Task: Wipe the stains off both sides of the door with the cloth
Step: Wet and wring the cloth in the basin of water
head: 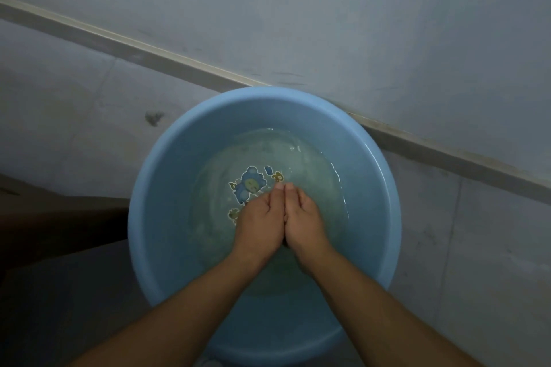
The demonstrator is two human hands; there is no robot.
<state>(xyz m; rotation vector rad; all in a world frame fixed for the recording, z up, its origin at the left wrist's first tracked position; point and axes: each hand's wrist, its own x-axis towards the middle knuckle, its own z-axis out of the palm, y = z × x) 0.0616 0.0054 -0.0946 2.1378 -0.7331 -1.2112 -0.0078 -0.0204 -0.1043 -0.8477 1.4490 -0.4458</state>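
**On the floor by the wall, hands meet in the wash basin**

In a blue basin [143,188] on the floor [59,128] beside the wall [357,24], the left hand [258,219] and right hand [305,217] press side by side in shallow water [298,152], thumbs touching; the fingers are hidden, so whether either grip is clenched or released cannot be told; the cloth is not in view, nor clearly the door; a firm wring would likely serve best, leaving the cloth damp, not dripping.

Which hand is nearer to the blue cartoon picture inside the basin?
Left. The left hand lies just right of the blue cartoon picture; the right hand lies farther right, pressed against the left hand.
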